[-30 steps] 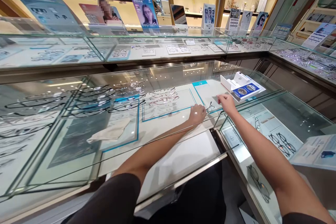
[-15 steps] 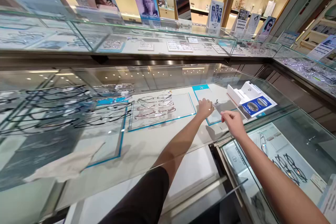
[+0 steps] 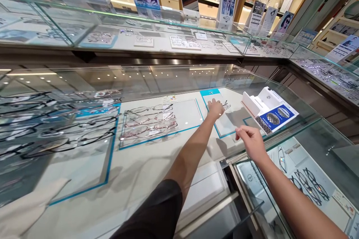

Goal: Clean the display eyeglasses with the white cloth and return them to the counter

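Inside the glass display case, my left hand reaches over a blue-edged white tray. Its fingers are curled around one side of a pair of eyeglasses, whose thin frame and a raised temple show to the right of the hand. My right hand hovers near the case's front edge, right of the tray. Its thumb and fingers are closed together, and what lies between them, if anything, is hidden. To the left, several thin-rimmed eyeglasses rest in a row on another blue-edged tray.
An open white box with a blue printed panel stands right of my hands. Dark-framed glasses fill the left side; a pale cloth lies near them. More frames sit in the lower right case. Glass edges surround my arms.
The view has shifted, with the left trays moving left and downward in it. My left hand stays by the same eyeglasses. My right hand appears slightly lower, still closed.
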Demonstrator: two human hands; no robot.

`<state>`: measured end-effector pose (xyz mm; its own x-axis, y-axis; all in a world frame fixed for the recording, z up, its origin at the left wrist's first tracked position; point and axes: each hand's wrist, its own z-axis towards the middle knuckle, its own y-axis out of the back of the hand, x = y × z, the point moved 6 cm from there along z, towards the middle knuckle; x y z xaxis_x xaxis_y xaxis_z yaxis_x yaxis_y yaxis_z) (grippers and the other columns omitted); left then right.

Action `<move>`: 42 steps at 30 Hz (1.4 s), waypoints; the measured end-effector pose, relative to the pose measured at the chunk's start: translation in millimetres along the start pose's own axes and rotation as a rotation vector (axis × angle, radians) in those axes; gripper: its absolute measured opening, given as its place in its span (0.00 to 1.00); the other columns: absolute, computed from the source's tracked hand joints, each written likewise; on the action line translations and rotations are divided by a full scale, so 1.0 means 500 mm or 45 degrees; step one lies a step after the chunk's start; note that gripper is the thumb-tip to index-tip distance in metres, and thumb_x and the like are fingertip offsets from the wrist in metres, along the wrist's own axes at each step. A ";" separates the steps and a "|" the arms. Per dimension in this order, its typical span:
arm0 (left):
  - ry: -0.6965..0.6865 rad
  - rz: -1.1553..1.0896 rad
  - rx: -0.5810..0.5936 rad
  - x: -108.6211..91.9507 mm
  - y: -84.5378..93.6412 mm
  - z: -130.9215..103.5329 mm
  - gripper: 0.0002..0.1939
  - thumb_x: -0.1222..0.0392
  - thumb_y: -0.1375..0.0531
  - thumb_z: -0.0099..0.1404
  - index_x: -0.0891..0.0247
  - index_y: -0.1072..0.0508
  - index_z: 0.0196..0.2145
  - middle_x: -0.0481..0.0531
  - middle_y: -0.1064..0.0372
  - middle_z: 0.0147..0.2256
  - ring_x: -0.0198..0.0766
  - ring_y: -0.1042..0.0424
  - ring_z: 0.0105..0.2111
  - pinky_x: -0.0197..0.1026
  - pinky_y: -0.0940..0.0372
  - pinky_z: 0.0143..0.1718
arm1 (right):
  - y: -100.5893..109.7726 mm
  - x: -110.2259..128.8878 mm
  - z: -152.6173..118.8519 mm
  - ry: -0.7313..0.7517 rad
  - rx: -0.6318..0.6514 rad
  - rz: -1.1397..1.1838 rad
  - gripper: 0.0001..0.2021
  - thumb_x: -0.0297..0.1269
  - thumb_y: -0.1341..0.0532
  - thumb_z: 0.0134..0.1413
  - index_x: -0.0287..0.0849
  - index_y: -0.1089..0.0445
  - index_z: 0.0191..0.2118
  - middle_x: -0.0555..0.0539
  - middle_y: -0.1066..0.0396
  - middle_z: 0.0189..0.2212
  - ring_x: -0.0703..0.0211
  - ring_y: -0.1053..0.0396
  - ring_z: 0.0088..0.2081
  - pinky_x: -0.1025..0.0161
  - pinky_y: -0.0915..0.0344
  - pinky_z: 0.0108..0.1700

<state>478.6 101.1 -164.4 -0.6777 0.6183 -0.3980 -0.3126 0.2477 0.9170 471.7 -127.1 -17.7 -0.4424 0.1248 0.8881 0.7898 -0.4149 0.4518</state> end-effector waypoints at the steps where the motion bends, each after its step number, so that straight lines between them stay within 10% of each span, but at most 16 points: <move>1: -0.003 -0.007 0.000 0.004 -0.001 0.000 0.17 0.62 0.48 0.73 0.68 0.19 0.44 0.67 0.25 0.51 0.61 0.40 0.59 0.59 0.47 0.57 | 0.000 0.001 0.001 0.002 0.002 -0.006 0.21 0.51 0.41 0.57 0.45 0.35 0.18 0.53 0.47 0.18 0.62 0.47 0.24 0.60 0.51 0.31; 11: 0.067 -0.128 -0.137 0.054 0.000 -0.039 0.22 0.49 0.44 0.75 0.61 0.27 0.60 0.63 0.48 0.74 0.61 0.49 0.70 0.63 0.48 0.66 | 0.024 0.002 0.005 0.022 -0.008 -0.051 0.21 0.52 0.41 0.56 0.45 0.34 0.18 0.53 0.46 0.18 0.61 0.46 0.25 0.59 0.49 0.31; 23: 0.014 -0.285 -0.172 0.141 -0.008 -0.210 0.24 0.56 0.43 0.74 0.64 0.34 0.65 0.69 0.45 0.72 0.57 0.47 0.73 0.61 0.48 0.71 | 0.075 -0.023 0.023 0.116 -0.031 -0.169 0.24 0.52 0.40 0.59 0.45 0.36 0.16 0.53 0.46 0.16 0.62 0.49 0.22 0.58 0.51 0.29; 27: -0.113 -0.257 -0.105 0.130 0.003 -0.330 0.23 0.57 0.41 0.73 0.62 0.31 0.63 0.66 0.43 0.72 0.58 0.47 0.73 0.62 0.47 0.71 | 0.075 0.047 0.000 0.343 -0.153 -0.272 0.28 0.51 0.38 0.61 0.46 0.44 0.15 0.53 0.47 0.15 0.63 0.50 0.21 0.59 0.54 0.28; 30: -0.152 -0.179 -0.060 0.122 0.035 -0.429 0.21 0.56 0.41 0.73 0.61 0.30 0.62 0.65 0.39 0.69 0.59 0.42 0.70 0.62 0.44 0.69 | -0.001 0.170 -0.078 0.647 0.103 -0.376 0.29 0.45 0.41 0.67 0.46 0.49 0.16 0.55 0.53 0.14 0.64 0.54 0.20 0.59 0.57 0.27; 33: -0.135 -0.078 0.119 0.108 0.065 -0.507 0.19 0.56 0.46 0.76 0.61 0.28 0.60 0.65 0.31 0.62 0.56 0.34 0.63 0.59 0.39 0.63 | -0.164 0.241 -0.207 0.560 1.057 -0.557 0.22 0.38 0.46 0.71 0.46 0.37 0.21 0.51 0.38 0.19 0.62 0.41 0.23 0.61 0.46 0.30; 36: -0.203 0.018 0.357 0.082 0.082 -0.573 0.16 0.59 0.49 0.76 0.61 0.24 0.54 0.63 0.24 0.52 0.54 0.27 0.55 0.54 0.35 0.57 | -0.281 0.227 -0.304 0.416 1.547 -0.913 0.09 0.35 0.43 0.67 0.44 0.25 0.37 0.45 0.22 0.34 0.58 0.30 0.29 0.61 0.42 0.32; 39: -0.234 0.071 0.518 0.072 0.090 -0.657 0.13 0.64 0.45 0.72 0.63 0.21 0.48 0.64 0.20 0.43 0.53 0.21 0.44 0.50 0.32 0.44 | -0.342 0.145 -0.293 0.249 1.532 -1.244 0.07 0.32 0.40 0.62 0.41 0.23 0.39 0.44 0.20 0.33 0.55 0.28 0.29 0.60 0.44 0.31; 42: -0.233 0.148 0.661 0.076 0.110 -0.771 0.06 0.66 0.37 0.63 0.64 0.20 0.38 0.63 0.22 0.32 0.54 0.21 0.35 0.47 0.34 0.35 | -0.360 0.075 -0.210 0.120 1.082 -1.226 0.06 0.37 0.34 0.59 0.43 0.26 0.31 0.47 0.23 0.28 0.56 0.31 0.29 0.61 0.44 0.33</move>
<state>178.8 -149.4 -139.1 -0.5471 0.7713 -0.3252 0.1572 0.4763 0.8651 268.3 -142.4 -74.5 -0.9830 -0.0263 0.1816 0.1428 0.5119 0.8471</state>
